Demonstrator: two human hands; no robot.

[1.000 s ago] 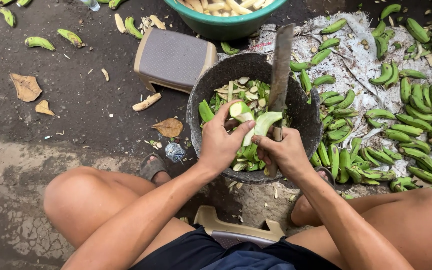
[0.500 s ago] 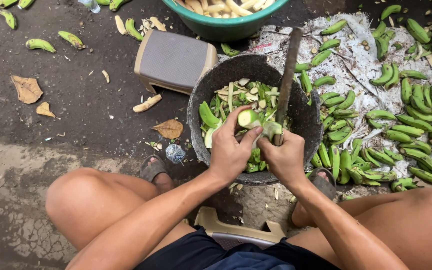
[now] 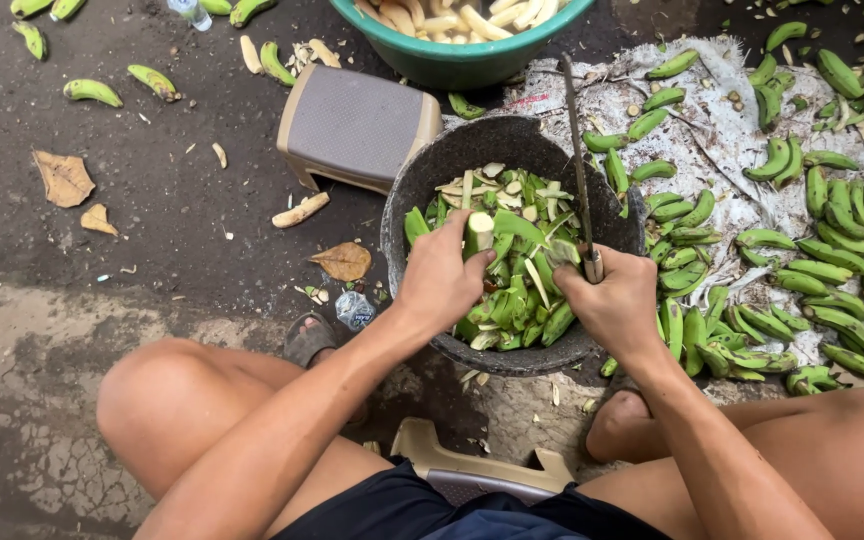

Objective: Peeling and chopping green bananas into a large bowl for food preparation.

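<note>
My left hand (image 3: 440, 278) grips a green banana (image 3: 479, 232) with its cut end up, over a dark round basin (image 3: 427, 170) full of green peels. My right hand (image 3: 617, 300) holds a long knife (image 3: 578, 150) by the handle, blade edge-on and pointing away from me across the basin. The two hands sit close together above the peels. I am seated on a low stool with my knees spread either side of the basin.
A heap of unpeeled green bananas (image 3: 802, 260) lies on a white sheet to the right. A teal tub (image 3: 462, 62) of peeled bananas stands beyond the basin. A small beige stool (image 3: 352, 125) sits left of it. Loose bananas, peels and dry leaves (image 3: 64, 178) scatter the dark ground.
The knife has turned from flat to edge-on. My left hand has turned the banana so its cut end points up, and both hands have dropped lower over the basin.
</note>
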